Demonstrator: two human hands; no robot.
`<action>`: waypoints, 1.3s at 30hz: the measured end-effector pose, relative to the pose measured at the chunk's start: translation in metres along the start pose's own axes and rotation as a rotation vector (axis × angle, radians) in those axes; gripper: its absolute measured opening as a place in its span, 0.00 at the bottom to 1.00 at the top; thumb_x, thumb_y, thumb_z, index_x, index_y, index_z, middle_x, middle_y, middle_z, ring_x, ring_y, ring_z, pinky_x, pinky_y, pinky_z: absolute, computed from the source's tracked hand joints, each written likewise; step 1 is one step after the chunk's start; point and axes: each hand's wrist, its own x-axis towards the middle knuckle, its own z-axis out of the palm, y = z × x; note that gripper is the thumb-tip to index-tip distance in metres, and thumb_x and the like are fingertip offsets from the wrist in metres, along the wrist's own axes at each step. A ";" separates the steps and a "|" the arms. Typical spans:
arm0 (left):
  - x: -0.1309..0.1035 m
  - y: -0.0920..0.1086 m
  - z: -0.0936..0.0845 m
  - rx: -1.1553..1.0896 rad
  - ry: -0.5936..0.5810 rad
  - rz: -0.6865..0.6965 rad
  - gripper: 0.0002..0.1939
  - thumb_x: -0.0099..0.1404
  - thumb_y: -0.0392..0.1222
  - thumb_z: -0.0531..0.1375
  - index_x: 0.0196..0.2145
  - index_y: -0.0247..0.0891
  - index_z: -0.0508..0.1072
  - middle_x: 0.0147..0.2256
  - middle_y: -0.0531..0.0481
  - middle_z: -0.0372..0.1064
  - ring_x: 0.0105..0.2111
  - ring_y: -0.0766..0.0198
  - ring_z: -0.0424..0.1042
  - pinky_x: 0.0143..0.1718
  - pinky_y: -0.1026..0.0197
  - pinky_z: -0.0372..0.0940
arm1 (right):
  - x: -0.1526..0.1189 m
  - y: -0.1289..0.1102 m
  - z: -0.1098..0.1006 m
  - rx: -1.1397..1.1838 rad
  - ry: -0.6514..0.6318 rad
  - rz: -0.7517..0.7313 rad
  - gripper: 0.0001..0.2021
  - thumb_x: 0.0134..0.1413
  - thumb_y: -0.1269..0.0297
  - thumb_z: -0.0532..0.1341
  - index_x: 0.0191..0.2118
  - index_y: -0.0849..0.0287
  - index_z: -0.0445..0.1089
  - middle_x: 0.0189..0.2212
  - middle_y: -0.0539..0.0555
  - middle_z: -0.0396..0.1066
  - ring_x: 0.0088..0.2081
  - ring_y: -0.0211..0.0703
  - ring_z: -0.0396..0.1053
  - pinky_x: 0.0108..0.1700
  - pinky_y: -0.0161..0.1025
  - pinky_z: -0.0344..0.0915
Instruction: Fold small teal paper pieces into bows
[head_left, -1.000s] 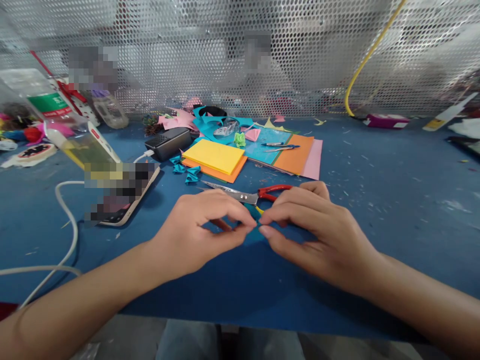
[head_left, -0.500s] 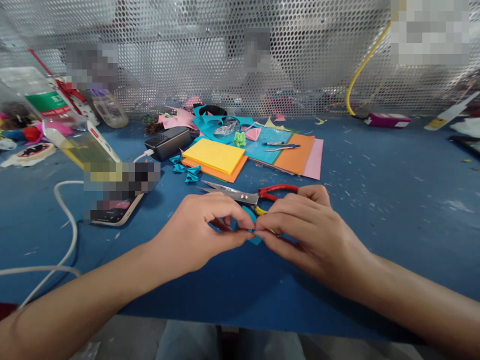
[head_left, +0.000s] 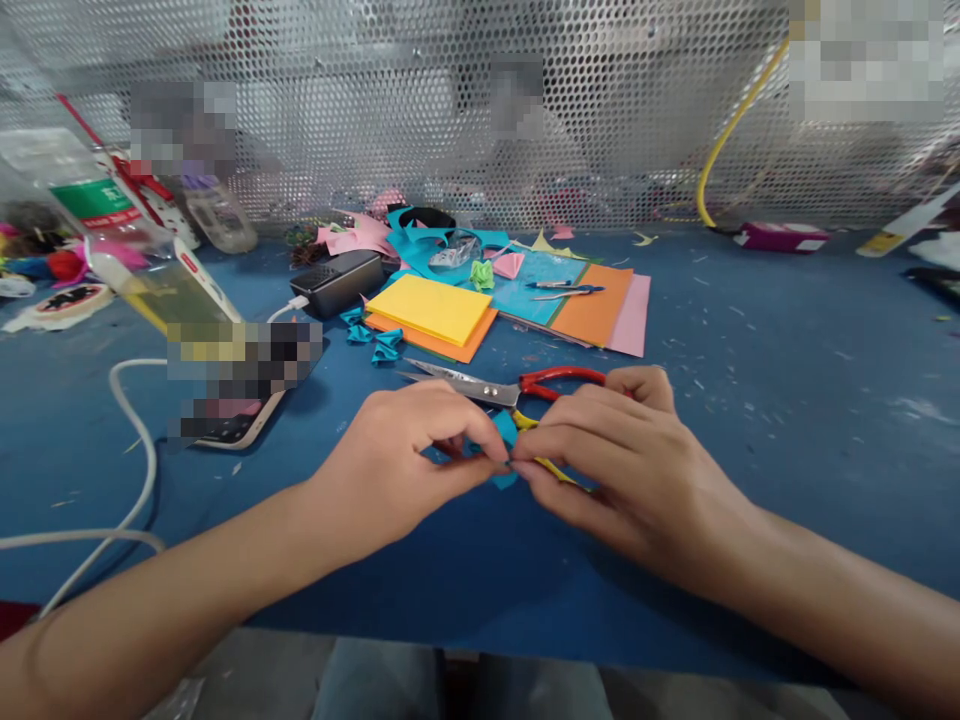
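Blue paper (head_left: pixel 505 428) | pinched: left fingers (head_left: pixel 489 436), right fingers (head_left: pixel 541 444) | between their tips

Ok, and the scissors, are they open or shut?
Slightly open: the scissors' blade tips show apart, with a strip of table between them. The left hand hides part of the near blade.

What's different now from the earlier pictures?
The fingers of the left hand and right hand have come together; there was a tiny gap at first. More of the folded blue paper between them shows now, and more of the scissors' yellow handle. I can't see anything let go. The scissors and yellow paper stayed put.
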 end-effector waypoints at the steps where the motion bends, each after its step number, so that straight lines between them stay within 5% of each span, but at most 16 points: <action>1: 0.000 0.000 0.000 -0.004 -0.008 -0.010 0.05 0.55 0.30 0.61 0.25 0.39 0.71 0.26 0.57 0.72 0.28 0.70 0.68 0.32 0.68 0.64 | 0.000 -0.001 0.000 -0.004 -0.016 -0.008 0.07 0.60 0.66 0.53 0.33 0.56 0.68 0.28 0.48 0.71 0.31 0.37 0.66 0.40 0.41 0.50; 7: -0.001 0.002 -0.001 -0.048 -0.013 -0.065 0.05 0.54 0.32 0.63 0.25 0.38 0.71 0.27 0.56 0.70 0.29 0.70 0.68 0.33 0.68 0.64 | 0.000 0.001 -0.003 -0.025 -0.035 -0.047 0.08 0.61 0.67 0.51 0.35 0.56 0.67 0.28 0.48 0.70 0.31 0.38 0.66 0.39 0.41 0.50; 12: 0.005 -0.003 -0.005 -0.364 0.067 -0.300 0.13 0.56 0.46 0.63 0.37 0.39 0.72 0.36 0.50 0.70 0.36 0.65 0.69 0.33 0.67 0.68 | 0.001 0.008 -0.006 -0.004 0.042 0.027 0.03 0.57 0.69 0.56 0.34 0.54 0.65 0.28 0.47 0.71 0.30 0.37 0.67 0.38 0.42 0.51; 16: 0.012 -0.009 -0.006 -0.641 -0.172 -0.633 0.14 0.55 0.44 0.64 0.38 0.36 0.73 0.28 0.52 0.70 0.27 0.69 0.70 0.26 0.67 0.69 | 0.003 0.007 -0.005 0.099 0.046 0.087 0.04 0.54 0.71 0.59 0.31 0.54 0.65 0.26 0.46 0.72 0.29 0.37 0.67 0.38 0.42 0.54; 19: 0.013 -0.013 -0.009 -0.745 -0.239 -0.719 0.09 0.52 0.40 0.65 0.33 0.35 0.75 0.24 0.53 0.70 0.23 0.71 0.68 0.22 0.70 0.68 | 0.004 0.005 -0.005 0.170 0.034 0.088 0.02 0.52 0.70 0.59 0.30 0.55 0.67 0.26 0.46 0.72 0.30 0.37 0.68 0.38 0.41 0.57; 26: 0.009 -0.015 -0.005 -0.623 -0.490 -0.667 0.08 0.55 0.41 0.62 0.32 0.35 0.74 0.24 0.53 0.70 0.25 0.70 0.68 0.22 0.71 0.64 | 0.004 0.003 0.002 0.329 -0.104 0.251 0.07 0.51 0.69 0.60 0.38 0.56 0.69 0.35 0.49 0.75 0.37 0.38 0.72 0.37 0.34 0.67; 30: 0.006 -0.015 0.001 -0.443 -0.449 -0.623 0.12 0.53 0.46 0.64 0.30 0.34 0.70 0.22 0.53 0.70 0.21 0.70 0.65 0.21 0.69 0.61 | 0.004 0.001 0.010 0.449 -0.279 0.344 0.11 0.50 0.74 0.60 0.38 0.54 0.70 0.32 0.46 0.75 0.30 0.33 0.72 0.31 0.29 0.66; 39: 0.003 -0.011 -0.003 0.066 -0.472 -0.201 0.08 0.57 0.44 0.61 0.32 0.38 0.75 0.31 0.52 0.70 0.29 0.67 0.67 0.29 0.67 0.59 | 0.001 0.008 0.015 0.222 -0.344 0.114 0.07 0.54 0.73 0.57 0.35 0.58 0.71 0.29 0.51 0.73 0.32 0.40 0.69 0.36 0.38 0.64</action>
